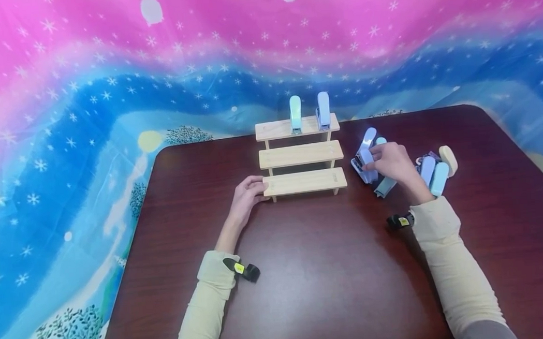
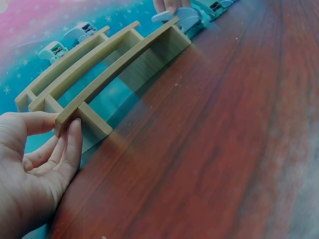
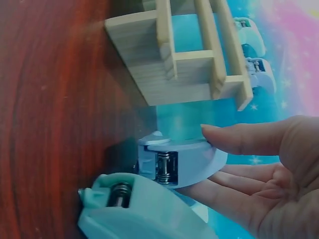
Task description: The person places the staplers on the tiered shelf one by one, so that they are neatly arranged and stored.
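My left hand (image 1: 247, 198) grips the left end of the lowest board of a three-step wooden display rack (image 1: 305, 182), thumb above and fingers below in the left wrist view. My right hand (image 1: 394, 161) is to the right of the rack. It pinches a pale lavender-blue stapler (image 3: 192, 162) between thumb and fingers, with the stapler's metal spring showing. Right beside that lies a mint-green stapler (image 3: 144, 209), partly covered by the hand in the head view. On the top board stand a mint stapler (image 1: 295, 115) and a lavender stapler (image 1: 324, 111).
Farther right on the dark wooden table (image 1: 305, 271) lies a cluster with a lavender stapler (image 1: 426, 170), a mint stapler (image 1: 439, 179) and a cream-coloured one (image 1: 448, 159). A pink and blue patterned cloth (image 1: 226, 48) hangs behind the table.
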A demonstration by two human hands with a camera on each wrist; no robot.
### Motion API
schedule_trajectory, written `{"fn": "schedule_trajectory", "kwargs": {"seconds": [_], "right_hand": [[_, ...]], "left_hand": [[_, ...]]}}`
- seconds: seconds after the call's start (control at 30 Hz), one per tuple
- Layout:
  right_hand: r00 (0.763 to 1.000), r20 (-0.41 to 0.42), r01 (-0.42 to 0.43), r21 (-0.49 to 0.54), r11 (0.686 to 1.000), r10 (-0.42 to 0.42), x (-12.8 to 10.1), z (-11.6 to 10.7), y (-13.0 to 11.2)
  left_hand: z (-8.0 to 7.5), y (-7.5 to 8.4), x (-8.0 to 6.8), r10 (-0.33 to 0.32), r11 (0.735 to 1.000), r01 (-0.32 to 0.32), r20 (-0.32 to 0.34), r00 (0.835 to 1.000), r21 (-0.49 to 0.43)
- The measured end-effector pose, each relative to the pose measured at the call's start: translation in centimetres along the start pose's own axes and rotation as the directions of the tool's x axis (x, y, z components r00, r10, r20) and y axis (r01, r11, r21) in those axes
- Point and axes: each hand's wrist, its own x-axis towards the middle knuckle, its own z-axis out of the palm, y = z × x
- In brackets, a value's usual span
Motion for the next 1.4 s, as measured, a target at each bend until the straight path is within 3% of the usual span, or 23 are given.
{"fn": "schedule_trajectory", "kwargs": {"seconds": [0.2,0.37,0.57,0.77,1.0,1.4], "right_hand": [[0.997,-0.064,-0.044,0.099,0.994,0.051,-0.5,-1.4,-0.9],[0.989,-0.147,-0.009,0.137,0.991,0.03,-0.5,-3.5,-2.6],[0.983,-0.176,-0.01,0.209,0.978,0.048,-0.4,-6.5,-5.2],[0.975,-0.214,-0.01,0.189,0.982,0.051,0.4,-8.8,-7.8],[0.972,-0.232,0.007,0.208,0.978,0.042,1.2,-9.6,-10.6],[0.976,-0.203,-0.003,0.373,0.928,0.085,2.5,-9.7,-13.0]], "left_hand": [[-0.1,0.1,0.2,0.004,1.0,-0.004,0.011,1.0,0.01],[-0.2,-0.1,0.1,0.003,1.0,-0.003,0.006,1.0,-0.005],[-0.2,-0.3,-0.1,0.003,1.0,-0.003,0.003,1.0,-0.008],[-0.3,-0.3,0.0,0.002,1.0,-0.002,-0.001,1.0,0.012],[-0.3,-0.2,0.0,0.013,1.0,-0.013,-0.006,1.0,0.013],[-0.2,-0.1,0.0,0.006,1.0,-0.006,0.0,1.0,0.002]]}}
